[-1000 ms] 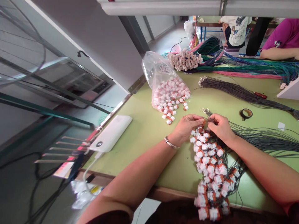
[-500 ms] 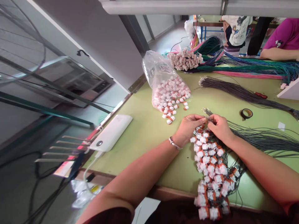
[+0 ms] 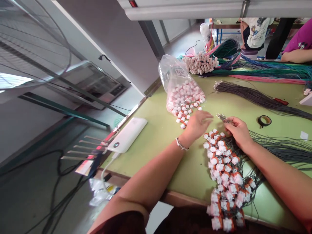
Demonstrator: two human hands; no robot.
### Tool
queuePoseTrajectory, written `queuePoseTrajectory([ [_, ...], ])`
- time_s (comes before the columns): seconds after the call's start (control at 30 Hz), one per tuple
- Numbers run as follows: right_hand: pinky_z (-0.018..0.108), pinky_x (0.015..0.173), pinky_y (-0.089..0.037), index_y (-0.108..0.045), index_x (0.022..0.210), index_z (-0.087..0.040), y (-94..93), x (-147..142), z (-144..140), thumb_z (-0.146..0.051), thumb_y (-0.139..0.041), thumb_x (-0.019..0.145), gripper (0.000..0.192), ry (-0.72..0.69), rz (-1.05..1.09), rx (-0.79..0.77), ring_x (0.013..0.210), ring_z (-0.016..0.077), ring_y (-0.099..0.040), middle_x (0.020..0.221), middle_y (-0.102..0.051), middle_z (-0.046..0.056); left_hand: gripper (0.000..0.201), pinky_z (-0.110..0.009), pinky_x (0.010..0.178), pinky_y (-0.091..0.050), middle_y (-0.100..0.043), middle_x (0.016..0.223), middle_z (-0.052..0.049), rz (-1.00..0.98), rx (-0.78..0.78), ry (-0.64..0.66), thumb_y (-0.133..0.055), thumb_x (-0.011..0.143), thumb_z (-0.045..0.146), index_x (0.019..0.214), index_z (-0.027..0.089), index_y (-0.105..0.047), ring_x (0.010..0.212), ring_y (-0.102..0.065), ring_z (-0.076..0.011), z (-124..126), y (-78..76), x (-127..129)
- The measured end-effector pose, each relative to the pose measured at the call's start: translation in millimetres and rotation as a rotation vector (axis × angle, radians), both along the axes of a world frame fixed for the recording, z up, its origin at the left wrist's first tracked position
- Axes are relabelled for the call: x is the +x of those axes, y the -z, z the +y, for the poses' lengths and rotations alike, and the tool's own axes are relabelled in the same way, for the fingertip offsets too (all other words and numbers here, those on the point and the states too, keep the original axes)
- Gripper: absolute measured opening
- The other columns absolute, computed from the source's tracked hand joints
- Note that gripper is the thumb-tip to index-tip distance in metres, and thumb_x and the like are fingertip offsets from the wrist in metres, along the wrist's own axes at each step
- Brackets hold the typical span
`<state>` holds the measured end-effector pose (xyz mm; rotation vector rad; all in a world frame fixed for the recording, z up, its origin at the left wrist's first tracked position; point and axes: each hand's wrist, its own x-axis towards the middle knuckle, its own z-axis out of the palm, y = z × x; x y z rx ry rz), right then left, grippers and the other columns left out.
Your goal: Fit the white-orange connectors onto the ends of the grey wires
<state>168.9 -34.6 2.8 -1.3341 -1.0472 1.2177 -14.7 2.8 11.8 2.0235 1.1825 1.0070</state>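
left hand [image 3: 198, 123], fingers loosely spread (blurred), hovers by the spilled connectors [image 3: 183, 117] at the bag [image 3: 180, 87] mouth; right hand [image 3: 237, 130] pinches wire ends [image 3: 222, 117], keeping them ready above the finished bunch [image 3: 225, 175].

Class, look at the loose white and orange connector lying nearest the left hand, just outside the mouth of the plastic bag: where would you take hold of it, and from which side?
Pinch the connector across its two short sides, coming from above and from the near edge, where the left hand hovers. It lies flat on the green table, slightly apart from the pile spilling from the bag, so fingertips probably fit either side.
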Motion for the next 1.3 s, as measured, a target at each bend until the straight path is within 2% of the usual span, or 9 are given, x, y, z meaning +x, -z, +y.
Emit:
queuePoseTrajectory([
  [0.07,0.022,0.042,-0.032,-0.058,0.073,-0.017,2.0,-1,-1,-0.033,-0.064,0.062,0.02,-0.016,0.001,0.012,0.042,0.0075,-0.039,0.05,-0.054,-0.004,0.022,-0.045,0.101,-0.037,-0.064,0.109,-0.011,0.157,0.086,-0.179,-0.055,0.081,0.016,0.093,0.02,-0.073,0.109,-0.052,-0.0271,17,9.5,-7],
  [0.23,0.022,0.045,-0.032,-0.054,0.063,-0.018,4.0,-2,-3,-0.03,-0.061,0.064,0.014,-0.023,-0.069,0.057,0.046,0.0071,-0.038,0.051,-0.046,-0.006,0.029,-0.043,0.091,-0.041,-0.064,0.101,-0.015,0.487,0.138,-0.144,-0.043,0.082,0.009,0.071,0.015,-0.069,0.098,-0.053,-0.0287,37,27.6,-14],
  [0.37,0.022,0.048,-0.034,-0.054,0.063,-0.018,-0.2,-3,-5,-0.032,-0.06,0.065,0.015,-0.061,-0.158,0.058,0.048,0.0079,-0.041,0.052,-0.044,-0.006,0.025,-0.038,0.085,-0.044,-0.065,0.09,-0.013,0.495,0.096,-0.187,-0.046,0.082,0.011,0.08,0.015,-0.07,0.088,-0.057,-0.0257,28,25.6,-15],
  [0.53,0.021,0.047,-0.033,-0.052,0.062,-0.018,-4.2,-4,-6,-0.031,-0.057,0.066,0.014,-0.057,-0.231,0.084,0.045,0.0074,-0.038,0.048,-0.04,-0.007,0.021,-0.034,0.08,-0.047,-0.066,0.09,-0.01,0.093,-0.065,-0.218,-0.056,0.081,0.016,0.094,0.016,-0.072,0.084,-0.06,-0.0214,9,10.9,-9],
  [0.7,0.022,0.047,-0.03,-0.051,0.061,-0.019,-2.4,-3,-7,-0.029,-0.055,0.066,0.012,-0.08,-0.235,0.116,0.047,0.0079,-0.036,0.049,-0.04,-0.007,0.023,-0.019,0.047,-0.04,-0.058,0.062,-0.001,-0.536,-0.676,-0.005,-0.068,0.078,0.027,0.093,0.011,-0.071,0.05,-0.048,-0.0069,-7,-0.6,3],
  [0.83,0.022,0.048,-0.028,-0.05,0.06,-0.019,-2.0,-2,-8,-0.029,-0.054,0.066,0.012,-0.106,-0.278,0.156,0.049,0.0081,-0.033,0.051,-0.039,-0.006,0.012,-0.017,0.055,-0.048,-0.063,0.066,-0.003,-0.814,-0.992,0.085,-0.068,0.075,0.011,0.087,0.009,-0.068,0.056,-0.059,-0.007,-12,-2.4,9],
  [1.0,0.023,0.048,-0.028,-0.051,0.062,-0.019,-2.5,-3,-8,-0.029,-0.054,0.068,0.012,-0.117,-0.3,0.164,0.049,0.0083,-0.032,0.051,-0.038,-0.006,0.02,-0.018,0.063,-0.053,-0.068,0.068,-0.005,-0.855,-1.089,0.105,-0.056,0.083,0.004,0.1,0.008,-0.065,0.06,-0.066,-0.0096,-11,-3.3,10],
  [1.17,0.023,0.048,-0.028,-0.05,0.061,-0.019,-3.8,-2,-10,-0.029,-0.054,0.068,0.012,-0.12,-0.309,0.174,0.049,0.0083,-0.032,0.051,-0.038,-0.006,0.009,-0.015,0.058,-0.05,-0.067,0.067,-0.006,-0.838,-1.094,0.132,-0.058,0.083,0.007,0.086,0.008,-0.067,0.061,-0.065,-0.0088,-11,-1.9,11],
  [1.3,0.023,0.049,-0.028,-0.049,0.061,-0.019,-4.6,-2,-11,-0.029,-0.054,0.069,0.013,-0.142,-0.302,0.186,0.05,0.0083,-0.032,0.052,-0.037,-0.006,0.005,-0.013,0.042,-0.037,-0.063,0.061,-0.002,-0.789,-1.036,0.093,-0.069,0.077,0.013,0.076,0.008,-0.067,0.045,-0.051,-0.0021,-12,-0.7,11],
])
